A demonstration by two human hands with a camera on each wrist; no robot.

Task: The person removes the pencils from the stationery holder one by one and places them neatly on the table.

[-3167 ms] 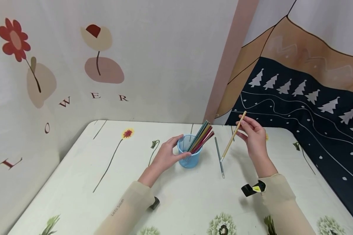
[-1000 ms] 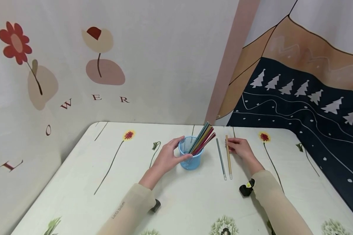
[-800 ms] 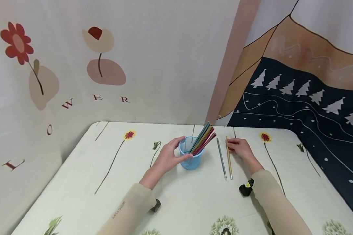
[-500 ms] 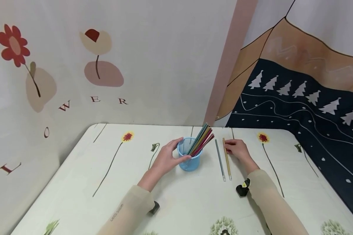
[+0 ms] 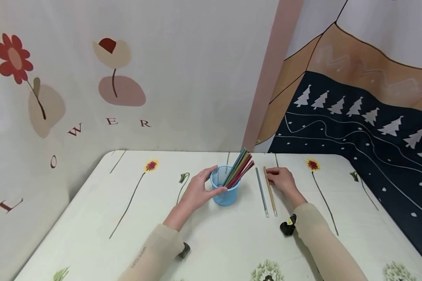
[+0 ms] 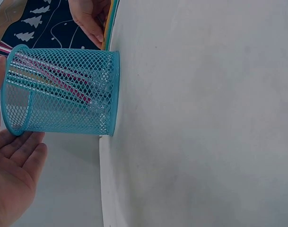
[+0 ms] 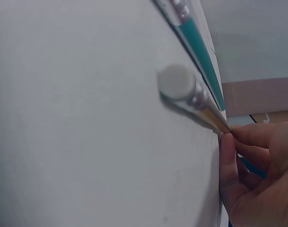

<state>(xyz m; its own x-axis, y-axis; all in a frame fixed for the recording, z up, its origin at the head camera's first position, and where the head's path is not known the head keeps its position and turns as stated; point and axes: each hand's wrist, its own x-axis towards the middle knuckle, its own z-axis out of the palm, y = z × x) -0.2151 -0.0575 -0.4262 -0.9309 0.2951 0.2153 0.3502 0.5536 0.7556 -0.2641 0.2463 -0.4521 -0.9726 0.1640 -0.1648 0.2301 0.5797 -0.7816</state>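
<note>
Gripping left, pinching right

Grips a light-blue, round mesh pencil cup point(image 5: 226, 199), upright on the white flower-printed tablecloth point(image 5: 218, 238), left hand point(image 5: 197, 189) curled round its rim; pinches a slim gold pencil point(image 5: 271, 195) in right hand point(image 5: 283, 180), beside a teal pencil point(image 5: 262, 193). Shows coloured pencils' point(image 5: 238, 170) lower ends through mesh only from left wrist; a round white eraser point(image 7: 176, 81) clearly only from right. Reads "L O W E R" on the pale wall cloth point(image 5: 183, 78); too small on left sleeve point(image 5: 158, 246).

My left arm point(image 5: 158, 249) and my right arm point(image 5: 325, 242) both reach forward. My left hand point(image 5: 197, 192) curves wide, its thumb point(image 5: 218, 191) on the near side and its fingers point(image 5: 208, 171) on the far side. My right hand point(image 5: 282, 180) makes a small pinch and leans to the left.
</note>
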